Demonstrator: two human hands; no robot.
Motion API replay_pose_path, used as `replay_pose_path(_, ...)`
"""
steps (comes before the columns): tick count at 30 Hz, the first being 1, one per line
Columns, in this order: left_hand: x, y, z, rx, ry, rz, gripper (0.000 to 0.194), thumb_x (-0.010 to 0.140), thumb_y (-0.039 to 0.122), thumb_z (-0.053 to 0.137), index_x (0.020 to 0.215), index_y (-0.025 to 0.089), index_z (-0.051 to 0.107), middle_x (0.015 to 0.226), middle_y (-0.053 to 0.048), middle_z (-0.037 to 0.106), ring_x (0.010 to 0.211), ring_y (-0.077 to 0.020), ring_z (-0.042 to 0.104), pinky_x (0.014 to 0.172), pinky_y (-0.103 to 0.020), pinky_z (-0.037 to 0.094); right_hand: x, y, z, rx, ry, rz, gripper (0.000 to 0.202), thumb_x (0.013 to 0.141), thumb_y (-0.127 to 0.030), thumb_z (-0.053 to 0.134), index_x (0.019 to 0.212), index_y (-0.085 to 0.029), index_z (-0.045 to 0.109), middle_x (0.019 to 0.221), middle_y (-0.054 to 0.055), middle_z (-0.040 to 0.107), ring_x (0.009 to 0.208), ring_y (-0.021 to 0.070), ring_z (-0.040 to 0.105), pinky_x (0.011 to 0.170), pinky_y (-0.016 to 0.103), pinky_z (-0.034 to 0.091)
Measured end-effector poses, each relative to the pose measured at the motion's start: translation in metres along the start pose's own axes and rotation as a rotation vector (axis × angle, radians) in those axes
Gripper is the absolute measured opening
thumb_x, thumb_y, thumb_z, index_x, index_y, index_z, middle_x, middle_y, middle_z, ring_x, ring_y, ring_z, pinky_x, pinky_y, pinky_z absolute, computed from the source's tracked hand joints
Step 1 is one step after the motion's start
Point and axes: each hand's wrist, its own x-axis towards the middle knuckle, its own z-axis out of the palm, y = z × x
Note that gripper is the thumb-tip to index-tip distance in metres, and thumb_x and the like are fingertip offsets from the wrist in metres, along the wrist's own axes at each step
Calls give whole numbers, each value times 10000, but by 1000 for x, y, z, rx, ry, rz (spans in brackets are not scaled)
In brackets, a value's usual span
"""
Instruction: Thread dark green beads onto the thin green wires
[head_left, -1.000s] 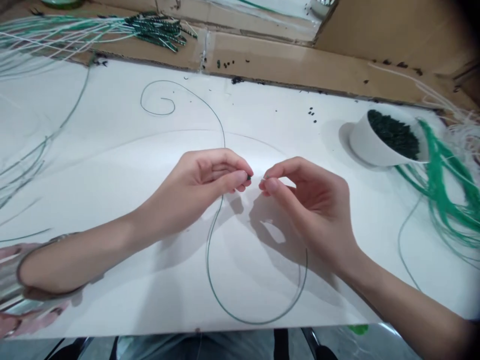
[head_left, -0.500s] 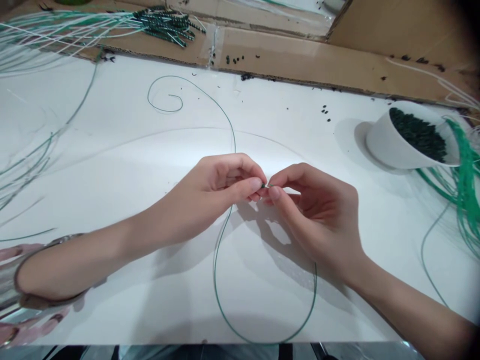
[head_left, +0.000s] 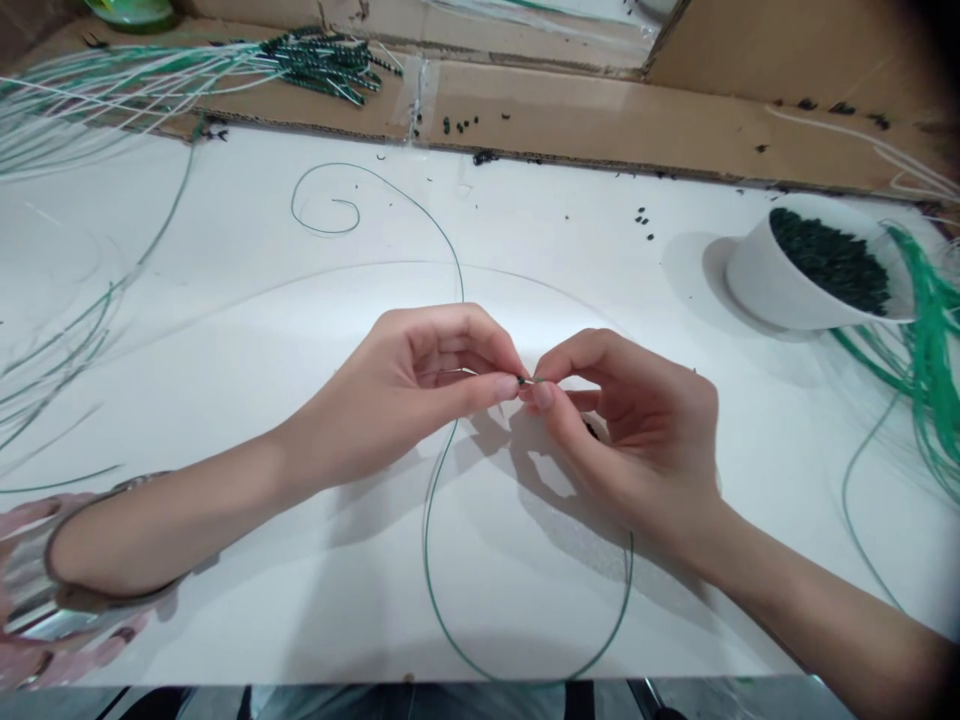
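Note:
My left hand (head_left: 420,390) is closed in a pinch, thumb against forefinger, on a tiny dark green bead (head_left: 520,381). Just to its right, the thumb and forefinger of my right hand (head_left: 645,430) pinch a thin green wire (head_left: 428,560), and a short bit of it shows between the fingertips. The wire makes a big loop towards the table's front edge and passes behind my left fingers to a curled end farther back. Whether the wire is inside the bead is too small to tell. Something dark shows by my right palm, partly hidden.
A tilted white cup (head_left: 780,270) of dark green pieces stands at the right, beside a green wire bundle (head_left: 930,370). White and green strands with beaded ends (head_left: 322,65) lie on cardboard (head_left: 555,110) at the back left. Loose wires (head_left: 67,330) lie at the left.
Both hands keep their pinch and have barely moved. The fingertips show slightly more of the wire between them. The whole view has shifted a little, and a dark spot now shows by my right palm.

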Motion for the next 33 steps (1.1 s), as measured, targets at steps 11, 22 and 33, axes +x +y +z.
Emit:
replay_pose_path(11,1,2,1,13,46,2,71,760,135,657,745,204,658,753,23,681,703,-109,673,612,-156,554,-1,-1,0,-14,11,0,127,765,-85,581,740,-208,559,677,-21,561,613,86,544,484,181,525)
replay_pose_path(22,-1,8,6,-36,90,91,56,770,125,648,768,180,642,780,6,665,743,-99,647,703,-193,557,3,-2,1,11,13,40,64,777,-137,578,743,-184,553,700,-18,579,649,88,575,506,181,504)
replay_pose_path(33,-1,51,-14,367,82,481,56,795,116,601,820,165,610,777,-13,671,705,-95,618,714,-218,542,15,-40,-9,-115,114,-229,75,797,-122,539,763,-185,563,722,6,613,657,98,571,565,208,517)
